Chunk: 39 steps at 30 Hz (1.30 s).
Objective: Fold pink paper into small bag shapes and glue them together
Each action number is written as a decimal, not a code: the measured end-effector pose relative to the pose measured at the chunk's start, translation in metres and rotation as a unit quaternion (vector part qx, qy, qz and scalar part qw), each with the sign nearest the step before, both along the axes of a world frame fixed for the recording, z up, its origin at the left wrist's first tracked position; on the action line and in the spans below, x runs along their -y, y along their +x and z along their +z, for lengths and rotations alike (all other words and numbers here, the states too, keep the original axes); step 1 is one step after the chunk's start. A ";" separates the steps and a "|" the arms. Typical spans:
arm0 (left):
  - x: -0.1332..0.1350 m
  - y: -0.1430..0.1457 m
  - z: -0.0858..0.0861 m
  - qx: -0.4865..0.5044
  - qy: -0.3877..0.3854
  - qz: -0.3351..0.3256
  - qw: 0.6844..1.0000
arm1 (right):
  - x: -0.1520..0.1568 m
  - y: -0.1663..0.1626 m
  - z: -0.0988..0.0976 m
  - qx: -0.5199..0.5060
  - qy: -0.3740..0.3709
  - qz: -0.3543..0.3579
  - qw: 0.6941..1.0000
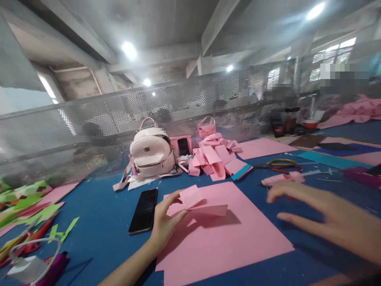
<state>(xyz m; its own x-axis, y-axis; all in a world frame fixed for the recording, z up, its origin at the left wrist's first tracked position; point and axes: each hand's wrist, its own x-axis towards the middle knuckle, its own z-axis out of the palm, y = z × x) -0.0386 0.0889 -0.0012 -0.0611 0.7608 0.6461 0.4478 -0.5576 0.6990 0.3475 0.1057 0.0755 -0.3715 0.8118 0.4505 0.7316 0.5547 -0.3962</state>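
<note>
My left hand [169, 216] pinches a folded piece of pink paper [195, 198] between thumb and fingers, holding it just above large pink sheets [232, 246] that lie flat on the table. One flap of the folded piece stands up, and another sticks out to the right, casting a shadow. My right hand [315, 216] hovers at the right, its thumb and fingers spread with nothing between them. Just beyond its fingertips lies a pink glue gun [284, 178]. A black smartphone [143, 210] rests flat to the left of my left hand.
Behind the sheets stand a pale backpack [152, 153] and a heap of folded pink paper pieces [212, 157]. Scissors [281, 165] lie at the right. A white charger [28, 268], red-handled scissors [37, 238] and green paper scraps [70, 228] are at the left. A perforated metal screen [184, 101] borders the table.
</note>
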 end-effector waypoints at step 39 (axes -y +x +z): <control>0.020 0.022 0.042 0.019 -0.130 -0.235 0.963 | -0.045 -0.140 -0.017 -0.208 -0.186 0.383 0.880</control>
<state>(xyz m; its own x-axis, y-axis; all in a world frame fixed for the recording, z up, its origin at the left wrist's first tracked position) -0.0168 0.0687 0.0411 0.3089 0.8463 0.4340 0.1598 -0.4960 0.8535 0.2074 0.1510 0.0580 -0.7402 0.5143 0.4332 -0.0532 0.5973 -0.8002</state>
